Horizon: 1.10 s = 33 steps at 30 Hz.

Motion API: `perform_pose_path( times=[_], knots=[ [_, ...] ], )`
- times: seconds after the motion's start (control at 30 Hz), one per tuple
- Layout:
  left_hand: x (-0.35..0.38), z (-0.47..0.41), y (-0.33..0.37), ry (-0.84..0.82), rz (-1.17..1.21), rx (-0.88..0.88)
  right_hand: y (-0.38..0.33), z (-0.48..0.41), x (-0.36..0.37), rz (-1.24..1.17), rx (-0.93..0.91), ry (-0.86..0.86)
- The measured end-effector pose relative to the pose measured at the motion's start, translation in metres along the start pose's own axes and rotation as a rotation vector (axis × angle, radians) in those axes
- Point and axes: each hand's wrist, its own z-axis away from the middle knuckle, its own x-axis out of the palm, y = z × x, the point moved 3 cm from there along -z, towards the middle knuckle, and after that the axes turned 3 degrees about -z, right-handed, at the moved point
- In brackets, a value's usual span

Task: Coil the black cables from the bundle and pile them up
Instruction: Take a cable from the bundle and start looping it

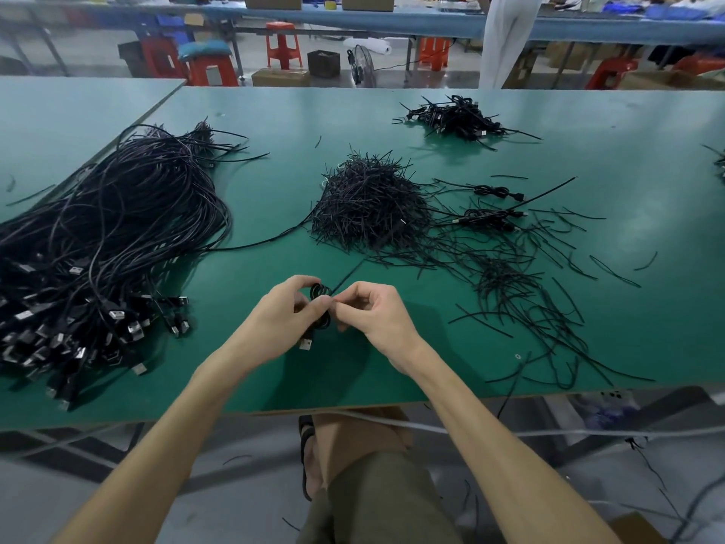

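Both hands meet over the near middle of the green table (243, 371). My left hand (282, 320) grips a small coiled black cable (319, 290), whose USB plug (305, 343) hangs below the fingers. My right hand (372, 312) pinches a thin black tie (347, 276) at the coil, and the tie's free end sticks up and away. A big bundle of loose black cables (110, 237) with several USB plugs lies at the left. A pile of coiled cables (459, 117) sits at the far right.
A heap of black ties (368, 206) lies in the table's middle, with more ties scattered to the right (529, 276). Two coiled cables (490, 206) lie beside the heap. Red stools, boxes and another bench stand beyond the table. My knee (365, 465) is under the near edge.
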Motion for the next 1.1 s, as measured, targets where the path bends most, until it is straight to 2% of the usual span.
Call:
perform_pose_path(
  times=[0.2, 0.37, 0.5, 0.57, 0.7, 0.83, 1.1],
  knots=[
    [0.006, 0.002, -0.002, -0.035, 0.233, -0.155, 0.000, 0.000, 0.001, 0.074, -0.008, 0.004],
    [0.007, 0.008, -0.009, -0.090, 0.284, -0.251, 0.002, 0.000, 0.003, 0.127, -0.015, 0.010],
    [0.002, 0.009, -0.011, -0.054, 0.292, -0.250, 0.002, -0.001, 0.003, 0.142, -0.017, 0.017],
    [-0.002, 0.007, -0.012, -0.057, 0.183, -0.217, 0.002, 0.000, 0.003, 0.141, -0.016, 0.022],
    [-0.008, 0.010, -0.010, -0.076, -0.295, -0.024, 0.000, 0.001, 0.002, 0.100, -0.001, 0.014],
    [-0.005, 0.019, 0.001, -0.005, -0.462, 0.234, -0.001, 0.002, 0.002, 0.073, 0.011, 0.012],
    [-0.005, 0.026, 0.007, 0.086, -0.676, 0.259, -0.005, 0.004, 0.002, 0.008, 0.010, 0.004]
  ],
)
